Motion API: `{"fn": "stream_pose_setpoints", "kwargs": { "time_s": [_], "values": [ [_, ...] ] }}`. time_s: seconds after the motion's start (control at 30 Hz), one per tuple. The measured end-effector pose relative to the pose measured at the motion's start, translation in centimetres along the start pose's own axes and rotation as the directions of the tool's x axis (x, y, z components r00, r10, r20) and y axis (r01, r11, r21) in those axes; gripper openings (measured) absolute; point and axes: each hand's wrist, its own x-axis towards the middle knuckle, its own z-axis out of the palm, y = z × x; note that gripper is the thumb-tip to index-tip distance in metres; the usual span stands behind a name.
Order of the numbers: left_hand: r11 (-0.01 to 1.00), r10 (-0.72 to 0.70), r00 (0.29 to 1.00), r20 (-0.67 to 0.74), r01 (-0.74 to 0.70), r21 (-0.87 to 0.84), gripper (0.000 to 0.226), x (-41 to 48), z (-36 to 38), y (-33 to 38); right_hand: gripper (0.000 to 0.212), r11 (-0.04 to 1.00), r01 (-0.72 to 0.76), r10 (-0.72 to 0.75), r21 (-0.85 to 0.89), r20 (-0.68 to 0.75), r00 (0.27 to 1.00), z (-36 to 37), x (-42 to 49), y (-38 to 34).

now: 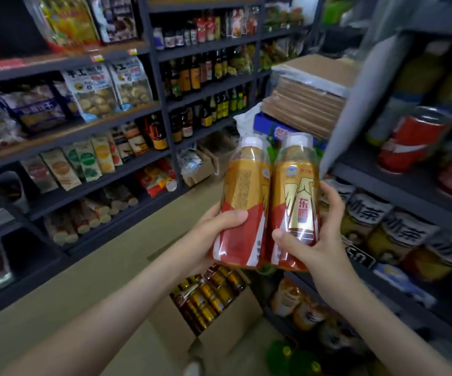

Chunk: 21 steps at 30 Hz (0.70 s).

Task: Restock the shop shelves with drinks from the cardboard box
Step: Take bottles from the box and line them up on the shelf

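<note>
**Item 1. Right-hand shelving point(382, 183).** Dark boards, stocked with red cans point(415, 139) above and iced-tea bottles point(398, 229) below. Golden bottles point(287, 297), seemingly of the same drink as those held, are seen on a low board near the box. That board is judged the likely destination.

**Item 2. Cardboard box point(233, 329).** Open on the floor, directly below the hands. It is well filled with boxed drinks point(208, 297), so much of the task is judged outstanding.

**Item 3. Two drink bottles.** Gold-and-red labels, white caps. The left bottle point(244, 191) and right bottle point(295, 191) are held roughly upright, touching side by side, well above the box.

**Item 4. Hands.**
- **Left hand point(211, 234):** wrapped round the lower part of the left bottle, thumb laid across its front.
- **Right hand point(317, 240):** clasped round the lower part of the right bottle, thumb in front, fingers round the far side.

**Handling note (judgement).** The bottles are best set down one at a time, upright, beside matching stock. The left bottle shows its printed back panel and should be turned so the brand face is presented. Neighbouring bottles should not be knocked.
</note>
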Motion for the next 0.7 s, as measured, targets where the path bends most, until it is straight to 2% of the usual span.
{"fn": "stream_pose_setpoints", "kwargs": {
  "time_s": [0.07, 0.2, 0.27, 0.33, 0.4, 0.5, 0.6, 0.7],
  "values": [
    [1.000, -0.014, 0.999, 0.037, 0.014, 0.000, 0.089, -0.7, 3.7, -0.1, 0.095, 1.000, 0.007, -0.007, 0.009, -0.038, 0.999, -2.5, -2.5, -2.0],
    [1.000, -0.009, 0.998, 0.062, 0.008, 0.024, 0.105, -1.1, 9.4, 0.8, 0.087, 0.998, 0.043, -0.040, 0.035, -0.077, 0.996, -6.2, -5.7, -5.8],
    [0.999, -0.010, 0.997, 0.077, 0.006, 0.053, 0.085, -1.4, 11.7, 1.6, 0.083, 0.996, 0.082, -0.078, 0.035, -0.103, 0.992, -7.5, -6.9, -7.7],
    [0.997, 0.008, 0.994, 0.107, -0.016, 0.073, 0.048, -1.5, 14.0, 2.5, 0.085, 0.988, 0.155, -0.157, -0.026, -0.126, 0.979, -8.5, -7.8, -9.4],
    [0.993, 0.043, 0.988, 0.150, -0.059, 0.104, 0.033, -1.1, 16.1, 3.5, 0.087, 0.974, 0.210, -0.220, -0.081, -0.160, 0.962, -9.4, -8.7, -11.1],
    [0.951, 0.150, 0.958, 0.245, -0.207, 0.228, 0.039, -0.1, 19.3, 5.5, 0.087, 0.949, 0.270, -0.304, -0.166, -0.235, 0.923, -11.3, -9.8, -13.5],
    [0.883, 0.306, 0.904, 0.298, -0.387, 0.267, 0.044, 1.4, 22.9, 6.9, 0.087, 0.927, 0.321, -0.368, -0.191, -0.318, 0.874, -14.1, -11.1, -15.8],
    [0.822, 0.366, 0.866, 0.342, -0.473, 0.317, 0.055, 2.2, 27.8, 7.8, 0.089, 0.895, 0.355, -0.439, -0.271, -0.397, 0.806, -17.2, -12.5, -18.1]
  ]
}}
